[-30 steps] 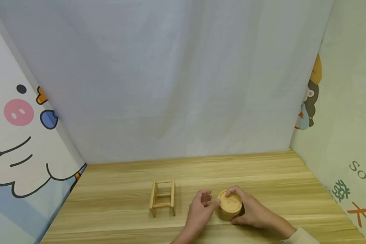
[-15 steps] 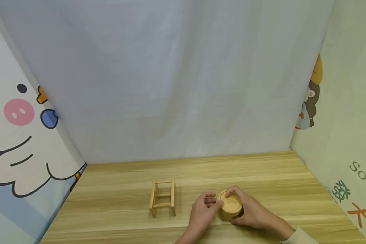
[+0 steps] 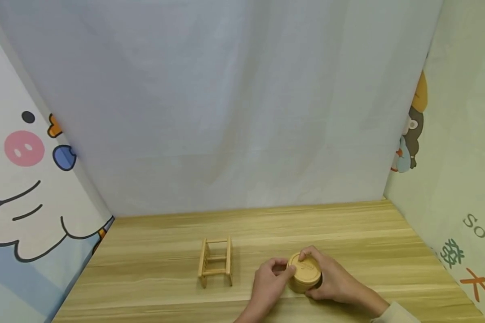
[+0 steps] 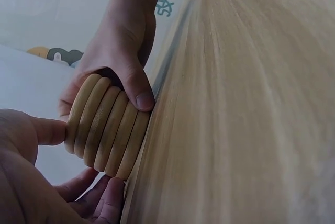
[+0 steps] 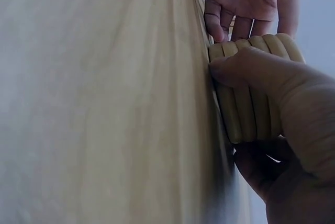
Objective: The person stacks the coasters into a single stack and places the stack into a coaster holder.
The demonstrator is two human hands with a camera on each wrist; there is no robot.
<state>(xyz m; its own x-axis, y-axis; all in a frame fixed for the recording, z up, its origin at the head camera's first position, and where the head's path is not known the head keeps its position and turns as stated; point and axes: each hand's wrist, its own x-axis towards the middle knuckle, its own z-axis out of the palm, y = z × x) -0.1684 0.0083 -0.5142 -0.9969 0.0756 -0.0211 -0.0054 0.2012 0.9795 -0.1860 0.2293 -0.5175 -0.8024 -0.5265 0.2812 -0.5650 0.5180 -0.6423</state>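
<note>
A stack of several round wooden coasters (image 3: 306,269) stands on the wooden table, the top one bearing an engraved mark. My right hand (image 3: 334,280) grips the stack from the right, its thumb low against the side in the left wrist view, near the bottom coaster. From the left, my left hand (image 3: 268,282) holds the same stack, thumb at the top coaster's edge and other fingers lower along the side. In the left wrist view the stacked coasters (image 4: 107,127) show their rounded edges, slightly out of line. The stack's far side is partly hidden by the fingers.
A small wooden rack (image 3: 216,272) with side rails and crossbars stands on the table (image 3: 157,269), left of the hands. A pale curtain (image 3: 242,134) hangs behind the table. Printed cartoon panels flank it on both sides.
My left hand has shifted slightly right, and its fingers have come in closer against the stack. My right hand, the coasters and the rack stay nearly where they were.
</note>
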